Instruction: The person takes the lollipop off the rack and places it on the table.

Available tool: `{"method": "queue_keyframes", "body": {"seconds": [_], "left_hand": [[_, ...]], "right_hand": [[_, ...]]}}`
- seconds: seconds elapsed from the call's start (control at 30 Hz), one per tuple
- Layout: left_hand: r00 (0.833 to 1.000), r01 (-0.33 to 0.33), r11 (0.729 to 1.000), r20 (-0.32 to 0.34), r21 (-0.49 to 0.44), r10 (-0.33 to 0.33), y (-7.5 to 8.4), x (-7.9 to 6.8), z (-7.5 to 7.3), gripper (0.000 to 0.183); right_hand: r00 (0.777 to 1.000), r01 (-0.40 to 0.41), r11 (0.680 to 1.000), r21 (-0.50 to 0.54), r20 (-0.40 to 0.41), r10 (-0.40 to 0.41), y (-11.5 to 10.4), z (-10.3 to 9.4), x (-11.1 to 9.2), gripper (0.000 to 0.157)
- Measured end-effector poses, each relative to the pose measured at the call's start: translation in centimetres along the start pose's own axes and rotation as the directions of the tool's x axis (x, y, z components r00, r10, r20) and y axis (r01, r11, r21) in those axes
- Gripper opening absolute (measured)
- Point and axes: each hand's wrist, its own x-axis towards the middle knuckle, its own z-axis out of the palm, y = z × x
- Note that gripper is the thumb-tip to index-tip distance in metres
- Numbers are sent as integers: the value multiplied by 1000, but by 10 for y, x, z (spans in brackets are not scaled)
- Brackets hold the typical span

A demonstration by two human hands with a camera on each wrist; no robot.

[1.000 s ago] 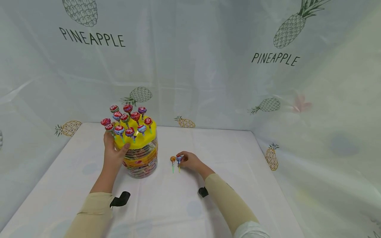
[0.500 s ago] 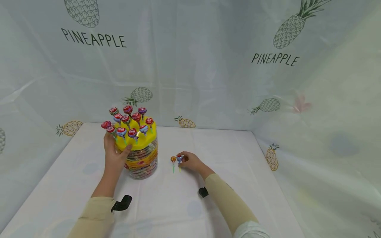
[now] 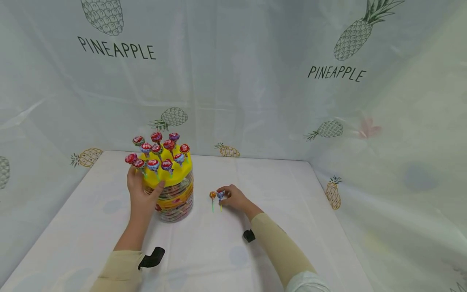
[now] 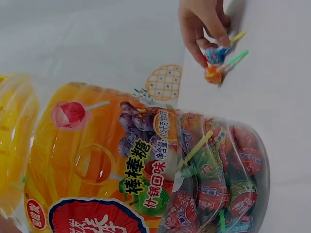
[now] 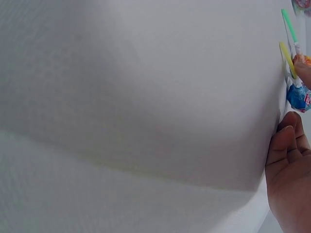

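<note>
A clear candy jar [image 3: 184, 194] with an orange fruit label and a yellow lid [image 3: 180, 172] stands on the left part of the table. Several red, blue and purple lollipops stick up from the lid. My left hand [image 3: 140, 198] grips the lid's near left side, thumb at the front and fingers around the left edge. To the right of the jar, my right hand [image 3: 235, 197] holds a blue-wrapped lollipop [image 4: 215, 55] with a yellow stick between thumb and fingers, low at the tabletop. An orange-wrapped lollipop [image 3: 213, 194] with a green stick lies right beside it.
The table [image 3: 277, 194] has a white cover. Behind it hangs a pale curtain [image 3: 233, 81] printed with pineapples. A black wrist mount [image 3: 152, 258] juts out by the left sleeve, and another black mount [image 3: 249, 235] by the right.
The jar has turned a little under my left hand: front lollipops shift right, back left ones slightly left. My left hand has moved slightly right and nearer. The right hand stays on the blue lollipop.
</note>
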Motion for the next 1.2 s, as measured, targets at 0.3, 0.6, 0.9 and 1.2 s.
{"method": "queue_keyframes", "body": {"seconds": [0.3,0.6,0.9,1.2], "left_hand": [[993,69,996,87,54,-73,17,-8,-14,73],[973,19,985,223,169,-57,26,3,-35,76],[959,-68,941,283,331,-30,28,17,-37,94],[941,-56,940,331,337,-63,25,28,-33,105]], "right_hand": [[1000,4,1000,0,12,-4,-5,-5,-3,49],[995,91,994,55,-53,-88,-41,-37,-9,50],[948,318,905,283,-126,-293,-109,-76,-20,52],[860,479,703,525,-122,-495,-173,-91,-34,52]]}}
